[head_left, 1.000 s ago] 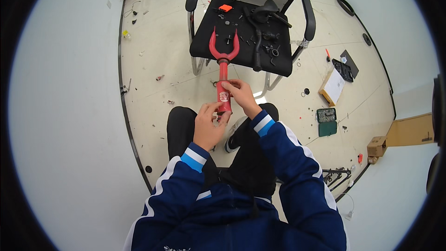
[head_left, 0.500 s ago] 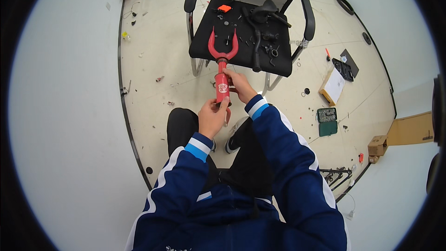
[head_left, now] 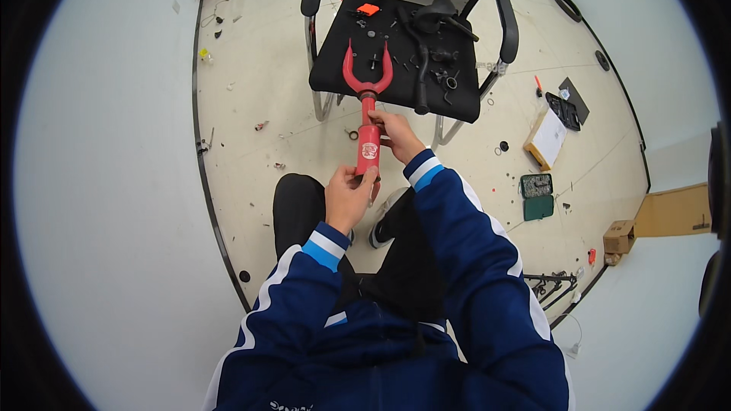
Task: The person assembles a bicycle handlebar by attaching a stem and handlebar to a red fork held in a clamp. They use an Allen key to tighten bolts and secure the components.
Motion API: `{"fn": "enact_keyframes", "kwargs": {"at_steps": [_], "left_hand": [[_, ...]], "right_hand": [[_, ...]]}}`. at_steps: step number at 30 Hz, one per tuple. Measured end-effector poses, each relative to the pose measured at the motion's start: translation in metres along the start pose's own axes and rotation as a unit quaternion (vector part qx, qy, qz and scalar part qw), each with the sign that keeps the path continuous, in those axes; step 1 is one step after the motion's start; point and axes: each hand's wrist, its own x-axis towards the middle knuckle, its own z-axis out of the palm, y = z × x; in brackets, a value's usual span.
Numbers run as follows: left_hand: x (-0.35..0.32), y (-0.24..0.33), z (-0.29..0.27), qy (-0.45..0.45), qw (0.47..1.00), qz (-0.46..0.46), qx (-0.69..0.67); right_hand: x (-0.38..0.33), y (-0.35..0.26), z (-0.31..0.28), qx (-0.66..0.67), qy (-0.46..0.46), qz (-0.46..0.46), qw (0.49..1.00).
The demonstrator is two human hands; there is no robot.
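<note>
A red bicycle fork (head_left: 389, 72) points its two prongs away from me, their tips over the front of the chair seat. Its steerer tube runs into a wider red frame tube (head_left: 368, 137) with a white emblem, and a length of steerer shows between that tube and the fork crown. Closed around the near end of the frame tube is my left hand (head_left: 349, 198), thumb on top. My right hand (head_left: 400, 137) grips from the right side, fingers at the tube's far end and the steerer; some of its fingers are hidden underneath.
The black armchair (head_left: 335, 72) carries a bicycle saddle (head_left: 435, 15), a black handlebar (head_left: 421, 68), an orange item (head_left: 368, 9) and small hardware. On the floor at right lie a green case (head_left: 537, 207), a white-topped box (head_left: 546, 141) and a black tool case (head_left: 562, 112).
The frame tube has slid slightly toward me along the steerer, baring more of it below the fork crown. Both hands keep their hold.
</note>
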Motion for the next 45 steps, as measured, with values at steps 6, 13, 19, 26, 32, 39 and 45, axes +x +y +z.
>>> {"fn": "enact_keyframes", "kwargs": {"at_steps": [6, 13, 19, 26, 32, 39, 45], "left_hand": [[-0.01, -0.003, -0.003, 0.019, 1.0, 0.012, 0.005], [-0.013, -0.005, -0.003, 0.03, 0.999, 0.024, 0.015], [-0.015, -0.008, -0.01, 0.028, 0.999, 0.022, 0.021], [-0.021, -0.002, -0.023, 0.045, 0.999, 0.007, 0.007], [-0.044, -0.021, -0.031, 0.019, 1.0, 0.003, -0.012], [-0.043, -0.029, -0.017, -0.002, 0.998, 0.006, -0.057], [-0.052, -0.03, -0.002, 0.015, 0.999, 0.045, 0.011]], "right_hand": [[-0.005, -0.004, 0.001, -0.012, -0.005, -0.003, 1.0], [0.0, -0.002, 0.002, -0.022, -0.011, -0.007, 1.0], [-0.003, 0.005, 0.011, 0.008, 0.021, -0.028, 0.999], [0.002, 0.032, 0.023, 0.054, 0.004, -0.054, 0.997], [-0.022, 0.052, 0.027, 0.034, -0.044, -0.069, 0.996], [-0.051, 0.043, 0.026, 0.15, -0.05, -0.043, 0.986], [-0.049, 0.033, 0.017, 0.148, -0.044, -0.059, 0.986]]}}
